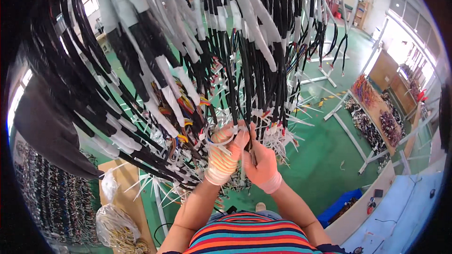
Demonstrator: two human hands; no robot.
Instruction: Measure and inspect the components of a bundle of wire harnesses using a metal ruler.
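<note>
Many black and white taped wire harnesses [197,56] hang in front of me, their lower ends showing coloured wires and white cable ties. My left hand [222,153], in a striped knit glove, is closed around a white cable tie [217,143] looped near the bundle ends. My right hand [261,160], in a pinkish glove, sits right beside it and pinches a thin black wire [248,113] that runs up into the bundle. Both hands touch at the fingertips.
A green floor [329,150] lies below. White frame racks [351,136] and a board with coloured wire bundles [376,117] stand to the right. A blue bin [341,207] and a pale worktable [400,211] are at lower right. Clear bags [115,228] sit at lower left.
</note>
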